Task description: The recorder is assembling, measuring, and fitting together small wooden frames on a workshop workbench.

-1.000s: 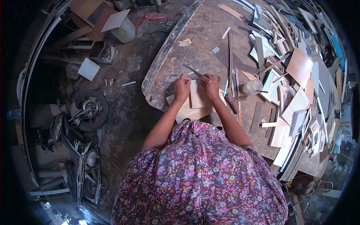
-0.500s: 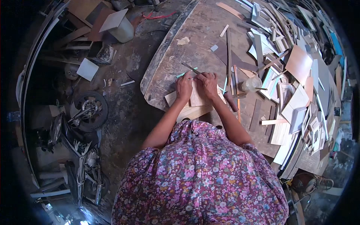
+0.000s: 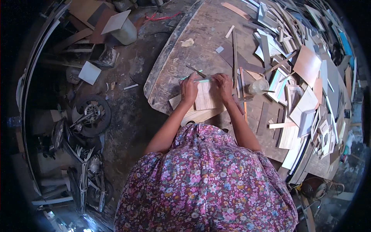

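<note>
A thin pale-green strip [image 3: 204, 81] runs along the far edge of a light wood board [image 3: 207, 96] in front of me. My left hand [image 3: 189, 91] is closed on the strip near its left part, at the board's far left corner. At the far right corner, my right hand [image 3: 223, 88] has its fingers bent over the strip's other end, which they partly hide. Just beyond the strip lies a narrow dark flat bar [image 3: 196, 70], slanting and touched by neither hand. Under the board is another pale wood piece [image 3: 199, 116], overhanging the table's near edge.
The worn wooden table [image 3: 176, 58] has a raised edge at left. A hammer-like handle [image 3: 240, 107] lies by my right wrist, near a clear jar [image 3: 259, 87]. Offcuts and small frames [image 3: 295, 92] crowd the right side. A motorcycle [image 3: 91, 116] stands on the floor at left.
My right hand has let go of the dark bar and moved right, to the strip's right end. The strip now lies straight along the board's far edge. My left hand has barely moved.
</note>
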{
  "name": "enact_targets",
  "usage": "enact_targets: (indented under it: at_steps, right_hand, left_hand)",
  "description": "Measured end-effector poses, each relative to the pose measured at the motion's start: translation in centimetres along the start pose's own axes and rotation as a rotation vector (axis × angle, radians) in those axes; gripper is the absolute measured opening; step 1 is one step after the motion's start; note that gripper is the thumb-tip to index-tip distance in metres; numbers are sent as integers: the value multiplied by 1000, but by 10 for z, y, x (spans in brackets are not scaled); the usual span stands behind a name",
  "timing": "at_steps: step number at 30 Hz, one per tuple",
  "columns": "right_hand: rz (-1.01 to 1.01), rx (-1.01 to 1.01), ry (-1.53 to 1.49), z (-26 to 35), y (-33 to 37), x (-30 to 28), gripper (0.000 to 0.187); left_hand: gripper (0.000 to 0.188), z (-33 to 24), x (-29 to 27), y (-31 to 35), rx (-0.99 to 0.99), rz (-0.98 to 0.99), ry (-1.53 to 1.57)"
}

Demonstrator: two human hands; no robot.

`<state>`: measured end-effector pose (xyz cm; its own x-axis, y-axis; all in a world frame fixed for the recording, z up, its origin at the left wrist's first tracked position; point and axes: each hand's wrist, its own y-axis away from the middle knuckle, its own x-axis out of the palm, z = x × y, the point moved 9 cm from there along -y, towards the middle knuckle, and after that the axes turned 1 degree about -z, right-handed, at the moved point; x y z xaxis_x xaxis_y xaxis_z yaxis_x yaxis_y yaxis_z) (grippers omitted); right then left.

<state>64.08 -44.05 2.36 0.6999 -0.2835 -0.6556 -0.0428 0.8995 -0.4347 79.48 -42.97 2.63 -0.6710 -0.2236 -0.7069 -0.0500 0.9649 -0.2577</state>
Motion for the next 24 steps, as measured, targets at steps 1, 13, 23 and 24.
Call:
enact_targets:
  at_steps: [1, 13, 23, 24]
  right_hand:
    - [9, 8, -1, -3, 1, -1, 12]
    - [148, 50, 116, -5, -5, 5, 12]
    - [26, 254, -155, -38, 2, -12, 12]
    - [37, 263, -192, -40, 4, -10, 12]
  left_hand:
    - [39, -2, 3, -1, 21, 9, 21]
    - [38, -17, 28, -12, 43, 137, 40]
    - [41, -19, 33, -8, 81, 127, 52]
    - [40, -22, 34, -9, 101, 104, 41]
